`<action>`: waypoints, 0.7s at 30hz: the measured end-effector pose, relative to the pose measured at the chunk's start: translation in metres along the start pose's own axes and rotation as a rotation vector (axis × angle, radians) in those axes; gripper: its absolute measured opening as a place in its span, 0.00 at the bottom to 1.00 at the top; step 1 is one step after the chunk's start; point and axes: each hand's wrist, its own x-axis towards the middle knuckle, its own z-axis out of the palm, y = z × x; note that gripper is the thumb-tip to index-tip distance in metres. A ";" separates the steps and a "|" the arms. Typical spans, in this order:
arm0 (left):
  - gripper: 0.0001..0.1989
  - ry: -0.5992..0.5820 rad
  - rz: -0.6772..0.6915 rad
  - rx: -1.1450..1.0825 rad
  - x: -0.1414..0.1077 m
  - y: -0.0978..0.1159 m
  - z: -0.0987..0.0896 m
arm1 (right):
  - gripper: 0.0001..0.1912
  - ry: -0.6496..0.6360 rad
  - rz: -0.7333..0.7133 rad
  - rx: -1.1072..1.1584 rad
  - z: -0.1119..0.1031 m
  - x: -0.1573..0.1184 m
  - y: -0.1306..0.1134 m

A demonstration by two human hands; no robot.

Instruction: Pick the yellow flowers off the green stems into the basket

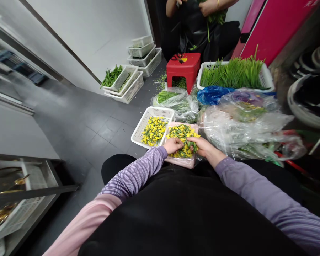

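Note:
My left hand (173, 145) hovers at the left side of a pale pink tray (181, 163), its fingers pinched together; what is between them is too small to make out. At the tray's right side, my right hand (204, 147) is closed around a small bunch of yellow flowers (193, 144) with green stems. More loose yellow blossoms (179, 131) with green buds fill the tray beneath both hands. Touching the tray on its left is a white perforated basket (136, 138), which holds a heap of similar flowers (154, 129).
Clear plastic bags (229, 124) of greens lie at the right. Beyond stand a red stool (183, 67) with scissors (177, 57) and a white crate (202, 76) of upright green stalks. White baskets (129, 94) line the left wall. A co-worker (194, 32) sits opposite, holding greens.

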 end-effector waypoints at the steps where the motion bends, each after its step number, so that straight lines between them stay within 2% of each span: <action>1: 0.08 0.006 0.016 0.026 -0.001 0.001 0.000 | 0.04 -0.002 0.000 0.000 0.000 0.000 0.000; 6: 0.07 -0.033 0.051 -0.056 -0.007 0.003 0.002 | 0.03 -0.068 0.050 -0.028 0.000 -0.003 0.000; 11: 0.06 -0.138 -0.019 -0.313 -0.017 0.008 0.004 | 0.03 -0.207 0.151 0.022 -0.001 -0.005 0.003; 15: 0.04 -0.199 -0.034 -0.484 -0.024 0.015 0.003 | 0.03 -0.181 0.183 0.028 0.001 -0.011 0.002; 18: 0.06 -0.128 0.009 -0.572 -0.024 0.018 0.001 | 0.02 -0.181 0.162 0.001 0.003 -0.020 -0.001; 21: 0.09 -0.023 0.083 -0.626 -0.022 0.017 0.003 | 0.07 -0.282 0.148 -0.010 0.005 -0.028 -0.001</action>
